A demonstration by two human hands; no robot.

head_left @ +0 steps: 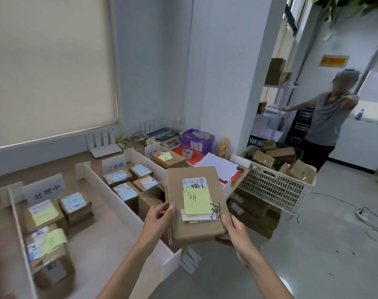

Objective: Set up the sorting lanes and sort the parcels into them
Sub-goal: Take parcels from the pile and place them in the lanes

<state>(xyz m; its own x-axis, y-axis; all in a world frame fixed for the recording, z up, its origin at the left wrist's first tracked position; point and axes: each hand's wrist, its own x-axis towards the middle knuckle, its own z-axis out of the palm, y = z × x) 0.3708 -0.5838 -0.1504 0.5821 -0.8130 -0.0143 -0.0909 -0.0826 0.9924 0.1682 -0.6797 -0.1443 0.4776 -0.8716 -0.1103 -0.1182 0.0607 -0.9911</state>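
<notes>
I hold a flat brown cardboard parcel (177, 199) in the air over the table's right end. It bears a white shipping label and a yellow sticky note (196, 201) with handwriting. My left hand (157, 216) grips its left edge and my right hand (233, 227) grips its near right corner. White foam dividers (110, 195) split the table into lanes. The left lane, behind a white sign (46, 188), holds three labelled parcels (75, 206). The middle lane, behind a second sign (113, 166), holds several parcels (127, 190). One parcel (167, 159) sits in the far right lane.
A white plastic crate (270, 186) of brown boxes stands right of the table. A person (326, 119) stands at the back right by shelves. Cables and a power strip (362, 212) lie on the floor. A purple box (196, 141), a scale, tape and white papers (218, 165) crowd the table's far end.
</notes>
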